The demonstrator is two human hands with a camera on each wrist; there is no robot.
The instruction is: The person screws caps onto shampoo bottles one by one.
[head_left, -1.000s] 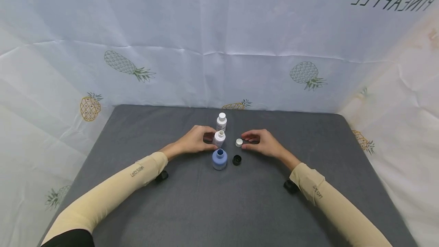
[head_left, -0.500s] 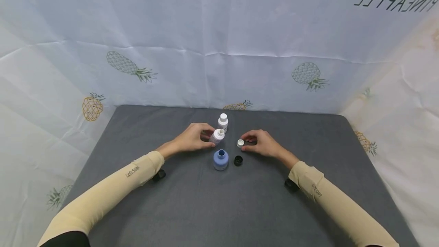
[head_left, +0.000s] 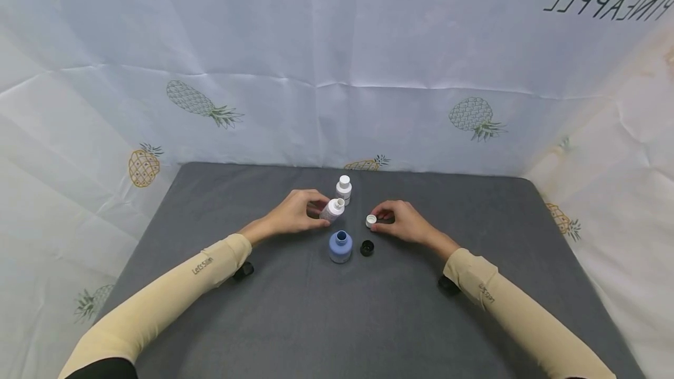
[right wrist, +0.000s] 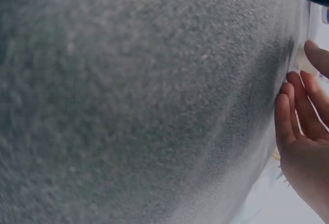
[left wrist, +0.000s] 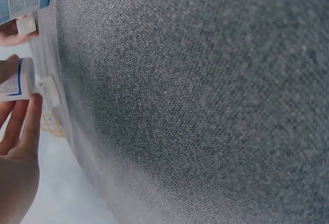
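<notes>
In the head view my left hand (head_left: 300,210) holds a small white bottle (head_left: 332,209) by its sides, thumb in front and fingers behind. The bottle has no cap and leans with its mouth toward the right; the left wrist view shows its blue-edged label and base (left wrist: 25,77). My right hand (head_left: 402,220) pinches a white cap (head_left: 371,221), hollow side up, between thumb and fingertips. Nearer the body stands an uncapped blue bottle (head_left: 340,249). Beside it lies a black cap (head_left: 367,248), hollow side up. The right wrist view shows the hand (right wrist: 308,126) partly cut off.
A second white bottle (head_left: 344,190), capped, stands upright just behind the held one. Everything is on a grey cloth-covered table (head_left: 337,320). A white pineapple-print curtain (head_left: 326,121) hangs at the back and sides.
My left hand has drawn the white bottle slightly left, away from the blue bottle, and tipped it over more. My right fingers have closed in on the white cap.
</notes>
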